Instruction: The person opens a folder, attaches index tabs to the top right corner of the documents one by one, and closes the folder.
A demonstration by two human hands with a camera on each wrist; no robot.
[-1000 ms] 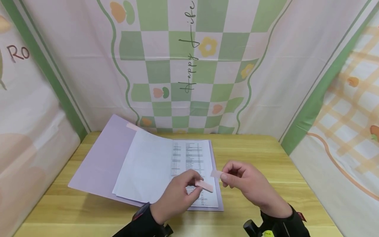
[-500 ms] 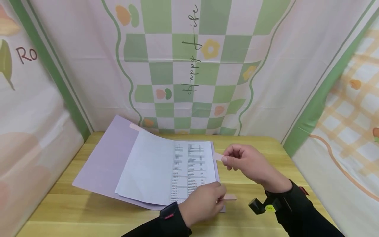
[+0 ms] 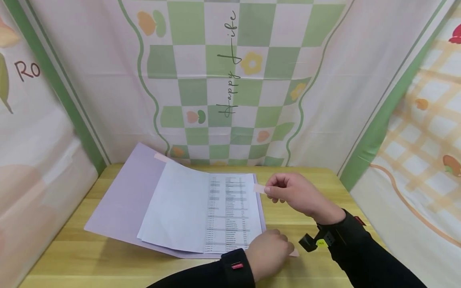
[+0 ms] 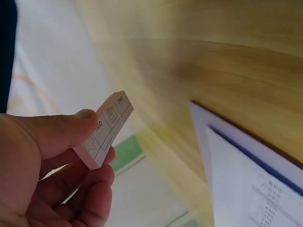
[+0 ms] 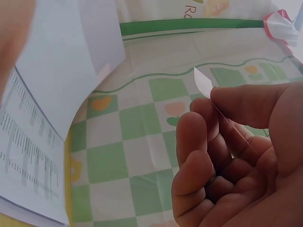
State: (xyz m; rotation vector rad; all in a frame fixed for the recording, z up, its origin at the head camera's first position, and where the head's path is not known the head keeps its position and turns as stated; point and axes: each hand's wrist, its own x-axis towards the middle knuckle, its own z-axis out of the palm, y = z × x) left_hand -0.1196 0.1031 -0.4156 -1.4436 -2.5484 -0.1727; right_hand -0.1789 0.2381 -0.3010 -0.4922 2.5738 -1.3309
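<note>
My right hand (image 3: 297,196) pinches a single pink sticky note (image 3: 259,188) between thumb and fingers. The note's free end points left, over the right edge of the printed page (image 3: 234,208); whether it touches the paper I cannot tell. Near the folder's lower right corner, my left hand (image 3: 269,253) holds a small pad of pink sticky notes (image 4: 109,125) between thumb and fingers. Printing on the pad's underside faces the left wrist camera. The page lies in an open lilac folder (image 3: 122,200), with a white sheet (image 3: 176,208) turned to the left.
Another pink sticky note (image 3: 162,157) sticks out at the top of the turned sheet. Beneath the folder is a wood-grain table (image 3: 317,256). A patterned cloth (image 3: 201,92) hangs behind the table, and more cloth borders both sides.
My left hand has carried the pad off the page, toward the right and nearer me. The right hand has moved its note farther up along the page's right edge.
</note>
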